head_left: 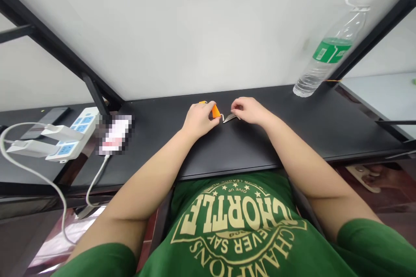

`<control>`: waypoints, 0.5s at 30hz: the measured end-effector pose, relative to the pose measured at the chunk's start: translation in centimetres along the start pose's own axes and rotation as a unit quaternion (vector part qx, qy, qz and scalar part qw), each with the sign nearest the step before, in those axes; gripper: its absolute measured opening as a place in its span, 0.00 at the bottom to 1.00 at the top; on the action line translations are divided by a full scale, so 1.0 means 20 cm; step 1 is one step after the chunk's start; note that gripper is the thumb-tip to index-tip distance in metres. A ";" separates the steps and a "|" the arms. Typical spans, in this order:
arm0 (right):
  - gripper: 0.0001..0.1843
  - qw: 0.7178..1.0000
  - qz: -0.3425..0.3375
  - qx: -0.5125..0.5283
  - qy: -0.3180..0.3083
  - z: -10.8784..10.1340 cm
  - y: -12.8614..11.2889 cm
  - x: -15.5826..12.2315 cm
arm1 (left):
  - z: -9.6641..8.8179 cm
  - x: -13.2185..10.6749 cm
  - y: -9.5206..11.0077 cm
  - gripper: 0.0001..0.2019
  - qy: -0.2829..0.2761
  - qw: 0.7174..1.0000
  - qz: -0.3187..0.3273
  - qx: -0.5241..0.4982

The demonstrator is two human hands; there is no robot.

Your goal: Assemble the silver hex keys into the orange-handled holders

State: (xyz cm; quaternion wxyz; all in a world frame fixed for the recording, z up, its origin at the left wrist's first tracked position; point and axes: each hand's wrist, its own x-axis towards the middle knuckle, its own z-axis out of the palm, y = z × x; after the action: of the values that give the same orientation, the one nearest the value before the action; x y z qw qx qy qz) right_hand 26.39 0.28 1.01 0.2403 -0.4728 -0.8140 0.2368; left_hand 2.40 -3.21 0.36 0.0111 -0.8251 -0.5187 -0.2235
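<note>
My left hand [200, 120] is closed around an orange plastic holder [216, 111], thumb and fingers on either side of it. Its far part is covered by the fingers. A small bent metal hex key [222, 117] shows at the holder's lower edge, close to my left thumb. My right hand [248, 110] has its fingers curled and pinched at the end of several slim silver hex keys [231, 117]. These lie side by side, low over the black tabletop [227, 147], between my two hands. How firmly the right fingertips grip them is partly hidden.
A clear plastic bottle [325, 62] with a green label stands at the back right by the wall. At left are a phone [115, 135] on a white cable and a white power strip [76, 134] with chargers plugged in. Black metal frame bars [94, 93] rise at the sides.
</note>
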 end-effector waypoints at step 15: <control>0.04 0.967 -0.008 -0.212 -0.139 -0.02 -0.02 -0.04 | 0.01 0.01 -0.01 0.23 -0.022 0.998 -0.050 0.006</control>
State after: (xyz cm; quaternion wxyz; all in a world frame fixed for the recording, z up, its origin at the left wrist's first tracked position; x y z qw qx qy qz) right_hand 26.74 -0.45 1.36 0.0208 -0.4685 -0.8751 0.1199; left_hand 2.32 -2.96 0.18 -0.0062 -0.8029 -0.5608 -0.2023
